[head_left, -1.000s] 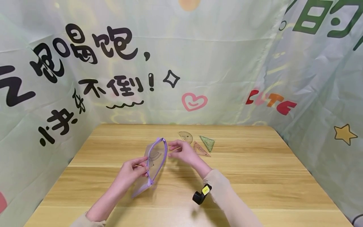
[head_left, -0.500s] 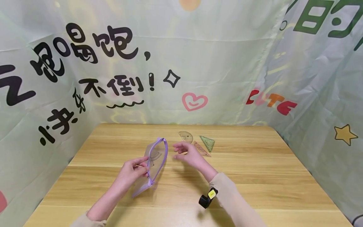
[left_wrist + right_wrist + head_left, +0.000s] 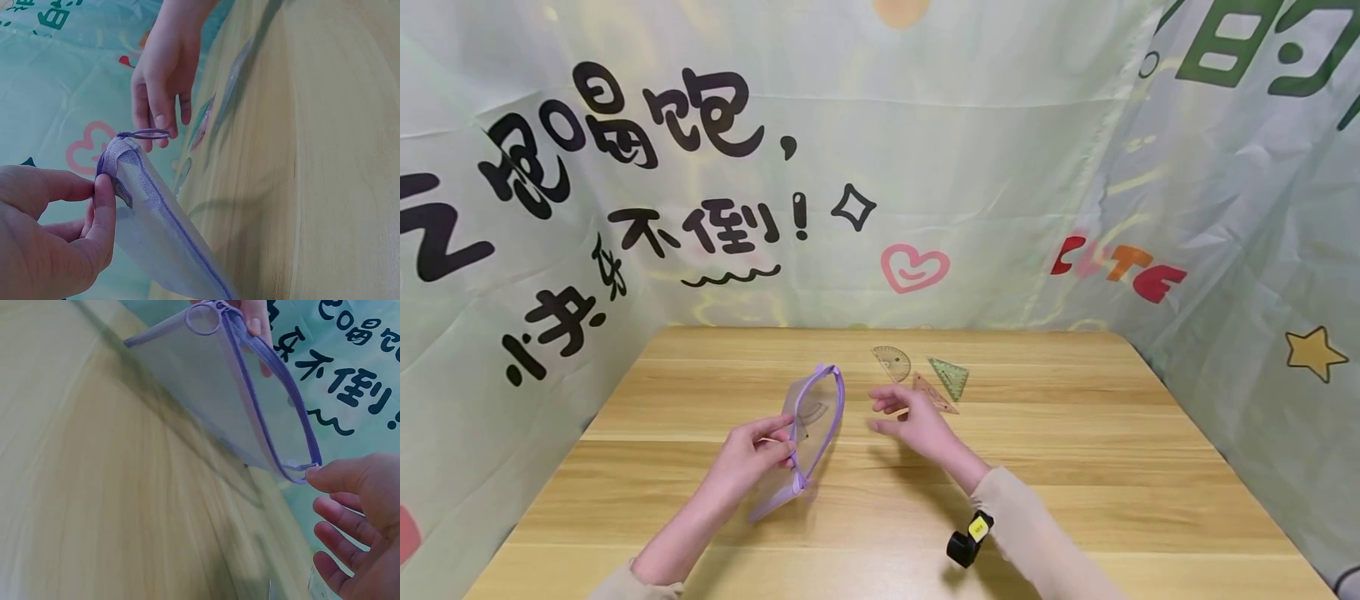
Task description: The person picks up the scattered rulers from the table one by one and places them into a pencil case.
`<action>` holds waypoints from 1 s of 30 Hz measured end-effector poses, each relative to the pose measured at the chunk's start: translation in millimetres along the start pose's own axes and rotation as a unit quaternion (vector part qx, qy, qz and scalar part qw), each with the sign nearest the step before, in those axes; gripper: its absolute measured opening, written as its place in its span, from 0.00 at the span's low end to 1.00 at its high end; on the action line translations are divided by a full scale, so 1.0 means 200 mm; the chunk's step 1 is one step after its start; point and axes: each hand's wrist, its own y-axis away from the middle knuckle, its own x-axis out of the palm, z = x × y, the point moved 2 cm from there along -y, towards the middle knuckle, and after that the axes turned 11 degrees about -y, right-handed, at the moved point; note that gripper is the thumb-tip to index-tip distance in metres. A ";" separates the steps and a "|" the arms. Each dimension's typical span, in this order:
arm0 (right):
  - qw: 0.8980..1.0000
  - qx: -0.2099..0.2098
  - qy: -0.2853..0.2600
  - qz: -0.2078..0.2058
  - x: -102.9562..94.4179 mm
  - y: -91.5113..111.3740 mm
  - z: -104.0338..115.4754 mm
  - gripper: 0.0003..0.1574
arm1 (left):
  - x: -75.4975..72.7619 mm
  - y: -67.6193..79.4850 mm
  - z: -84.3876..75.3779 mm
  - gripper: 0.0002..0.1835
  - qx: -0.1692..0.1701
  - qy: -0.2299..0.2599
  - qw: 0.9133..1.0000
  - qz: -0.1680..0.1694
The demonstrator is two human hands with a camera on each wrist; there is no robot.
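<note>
My left hand (image 3: 752,450) pinches the rim of a see-through zip pouch (image 3: 782,494) with purple edging, thumb and fingers near one end of the zip. The pouch stands on edge with its mouth spread apart, and a protractor (image 3: 811,411) shows inside. To its right, my right hand (image 3: 917,423) hovers above the table with loosely bent fingers and nothing in them; a gap separates it from the pouch. Just beyond that hand lie a pink set square (image 3: 934,395), partly covered by it, a green set square (image 3: 952,379) and a clear protractor (image 3: 892,363).
The wooden table (image 3: 1112,467) ends at a printed cloth (image 3: 1000,167) hanging behind and along both sides. A black wrist camera (image 3: 966,542) hangs under my right sleeve, above the table.
My right hand has drawn away from the pouch's mouth, to the right and slightly nearer to me. The left hand and pouch have stayed almost still.
</note>
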 end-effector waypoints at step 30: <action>0.994 0.032 0.083 -0.059 -0.20 0.16 -0.10 0.24 | 0.01 0.01 0.00 0.28 0.000 -0.005 1.000 0.008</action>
